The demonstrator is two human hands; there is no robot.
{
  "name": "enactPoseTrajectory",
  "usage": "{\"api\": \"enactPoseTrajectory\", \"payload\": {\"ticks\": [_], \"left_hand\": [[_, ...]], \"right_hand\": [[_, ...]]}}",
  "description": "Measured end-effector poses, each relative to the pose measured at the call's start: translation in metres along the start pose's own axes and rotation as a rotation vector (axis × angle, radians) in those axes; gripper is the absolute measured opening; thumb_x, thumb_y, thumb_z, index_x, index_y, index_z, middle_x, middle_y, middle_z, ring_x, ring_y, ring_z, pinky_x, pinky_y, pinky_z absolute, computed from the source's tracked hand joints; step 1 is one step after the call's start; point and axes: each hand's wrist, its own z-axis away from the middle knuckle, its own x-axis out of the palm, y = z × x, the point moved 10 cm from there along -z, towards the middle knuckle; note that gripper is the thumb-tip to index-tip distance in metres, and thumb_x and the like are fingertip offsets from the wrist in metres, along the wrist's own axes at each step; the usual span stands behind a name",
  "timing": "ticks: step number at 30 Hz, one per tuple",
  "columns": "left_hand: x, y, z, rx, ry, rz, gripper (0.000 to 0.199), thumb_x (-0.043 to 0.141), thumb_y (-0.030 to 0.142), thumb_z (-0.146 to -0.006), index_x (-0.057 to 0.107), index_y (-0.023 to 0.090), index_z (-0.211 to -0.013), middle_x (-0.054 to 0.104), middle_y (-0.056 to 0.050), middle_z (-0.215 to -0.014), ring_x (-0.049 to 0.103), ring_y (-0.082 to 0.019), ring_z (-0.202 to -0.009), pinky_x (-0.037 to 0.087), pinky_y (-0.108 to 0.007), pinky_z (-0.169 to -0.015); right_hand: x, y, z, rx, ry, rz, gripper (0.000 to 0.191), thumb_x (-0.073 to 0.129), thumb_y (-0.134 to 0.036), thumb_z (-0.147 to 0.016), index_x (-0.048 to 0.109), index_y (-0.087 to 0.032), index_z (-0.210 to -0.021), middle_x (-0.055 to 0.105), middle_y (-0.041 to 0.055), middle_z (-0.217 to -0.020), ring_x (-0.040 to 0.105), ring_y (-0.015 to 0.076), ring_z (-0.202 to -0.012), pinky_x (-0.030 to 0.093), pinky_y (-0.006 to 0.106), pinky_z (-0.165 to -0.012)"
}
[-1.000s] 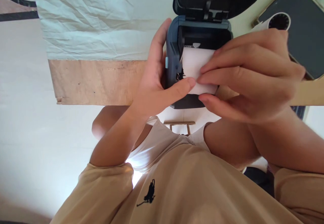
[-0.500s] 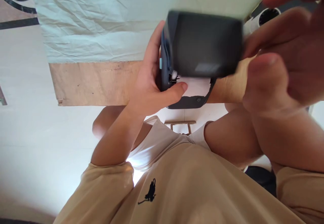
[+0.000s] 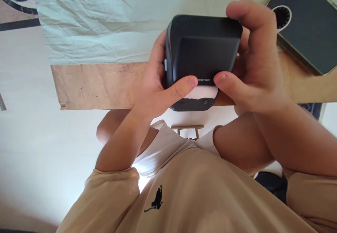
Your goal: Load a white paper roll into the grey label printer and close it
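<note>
A black label printer (image 3: 206, 57) is held between my two hands at the front of the table. My left hand (image 3: 156, 94) grips its left side, thumb on the front of the lid and fingers around the back edge. On the right side, my right hand (image 3: 263, 68) is wrapped about it, thumb pressing the lid's front corner and index finger curled over the far corner. The lid lies down over the body. White label paper (image 3: 201, 92) shows below the lid's front edge, above a power button. The printer's underside is hidden.
A dark flat rectangular thing (image 3: 310, 25) with a pale rim lies at the far right, a round white-rimmed dark piece (image 3: 282, 18) at its left edge. Pale wrinkled cloth (image 3: 105, 25) covers the back of the wooden table (image 3: 100, 85). My legs are below its front edge.
The printer's lid, raised and blurred before, has come down over the paper. My right hand has moved left from the right edge of view and closed on the printer. My left hand stays.
</note>
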Motion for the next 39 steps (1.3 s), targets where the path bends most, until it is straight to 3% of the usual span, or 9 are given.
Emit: {"api": "enactPoseTrajectory", "payload": {"ticks": [3,9,15,19,22,25,30,39], "left_hand": [[-0.003,-0.004,-0.003,0.037,-0.023,-0.003,0.039,0.069,0.029,-0.075,0.056,0.032,-0.111,0.057,0.0,-0.117,0.052,-0.022,-0.123,0.045,-0.036,-0.104],[-0.003,-0.008,-0.008,0.19,-0.126,-0.037,0.05,0.067,0.035,-0.071,0.051,0.034,-0.119,0.056,0.0,-0.119,0.054,-0.023,-0.119,0.05,-0.034,-0.094],[-0.005,-0.009,-0.008,0.128,-0.065,-0.088,0.048,0.068,0.039,-0.071,0.052,0.036,-0.116,0.053,0.001,-0.129,0.047,-0.027,-0.131,0.044,-0.04,-0.105],[-0.007,-0.01,-0.006,0.024,0.008,-0.099,0.037,0.064,0.03,-0.077,0.055,0.035,-0.113,0.056,0.003,-0.124,0.046,-0.024,-0.133,0.043,-0.039,-0.107],[-0.005,-0.006,-0.008,0.092,-0.009,-0.047,0.036,0.069,0.037,-0.073,0.059,0.034,-0.107,0.059,0.002,-0.117,0.054,-0.025,-0.123,0.047,-0.039,-0.101],[-0.006,-0.006,-0.01,0.134,-0.019,-0.078,0.038,0.07,0.04,-0.072,0.059,0.036,-0.108,0.058,0.003,-0.118,0.053,-0.025,-0.125,0.047,-0.039,-0.1],[-0.007,-0.008,-0.01,0.08,-0.016,-0.089,0.034,0.069,0.036,-0.075,0.059,0.035,-0.108,0.061,0.005,-0.112,0.047,-0.022,-0.129,0.039,-0.036,-0.111],[0.002,-0.001,-0.006,0.166,-0.027,-0.016,0.032,0.067,0.039,-0.075,0.058,0.028,-0.104,0.055,-0.004,-0.117,0.05,-0.025,-0.121,0.041,-0.036,-0.106]], "right_hand": [[0.004,-0.002,-0.001,-0.019,-0.051,-0.13,0.069,0.049,-0.053,-0.081,0.015,-0.03,-0.137,0.046,0.0061,-0.104,0.048,0.0064,-0.087,0.041,0.015,-0.056],[0.003,-0.004,-0.004,0.007,-0.043,-0.086,0.069,0.05,-0.053,-0.08,0.017,-0.027,-0.135,0.045,0.0061,-0.105,0.047,0.006,-0.086,0.04,0.015,-0.056],[0.004,-0.002,-0.002,0.03,-0.048,-0.118,0.069,0.052,-0.051,-0.081,0.017,-0.029,-0.136,0.045,0.0059,-0.113,0.046,0.0037,-0.081,0.04,0.015,-0.056],[0.003,-0.002,-0.003,-0.003,-0.033,-0.122,0.069,0.051,-0.051,-0.082,0.018,-0.026,-0.137,0.045,0.0063,-0.116,0.048,0.005,-0.089,0.042,0.014,-0.058],[0.004,-0.003,-0.004,-0.032,-0.04,-0.158,0.069,0.052,-0.049,-0.081,0.019,-0.025,-0.136,0.044,0.0063,-0.121,0.049,0.0047,-0.093,0.041,0.013,-0.057],[0.002,-0.003,-0.004,-0.044,-0.019,-0.147,0.066,0.053,-0.049,-0.08,0.022,-0.025,-0.134,0.039,0.0042,-0.127,0.05,0.0038,-0.097,0.04,0.013,-0.056],[0.003,-0.004,-0.003,-0.004,-0.053,-0.19,0.07,0.052,-0.05,-0.081,0.018,-0.024,-0.136,0.046,0.0044,-0.115,0.051,0.0039,-0.094,0.041,0.014,-0.057],[0.001,-0.005,-0.003,0.007,-0.055,-0.234,0.072,0.056,-0.047,-0.079,0.021,-0.019,-0.135,0.048,0.0041,-0.115,0.049,0.0084,-0.115,0.041,0.008,-0.059]]}}
